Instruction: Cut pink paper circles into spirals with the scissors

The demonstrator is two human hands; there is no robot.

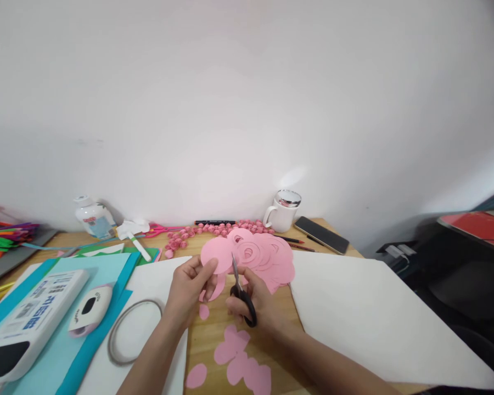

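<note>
My left hand point(188, 291) pinches a pink paper circle point(214, 253) and holds it up above the wooden table point(214, 334). A curled strip of the same paper hangs below it. My right hand point(255, 302) grips black-handled scissors point(241, 291), whose blades point up into the circle's right edge. Behind the hands lies a pile of pink paper circles point(263, 255). Pink offcuts point(241, 362) lie on the table under my wrists.
White sheets point(362, 312) lie right and left, blue paper point(86, 263) at the left with a white box point(33, 312), a paper punch point(91, 308) and a wire ring point(129, 332). At the back stand a mug point(282, 211), phone point(321, 234), small pink rolled pieces point(214, 229) and a bottle point(94, 216).
</note>
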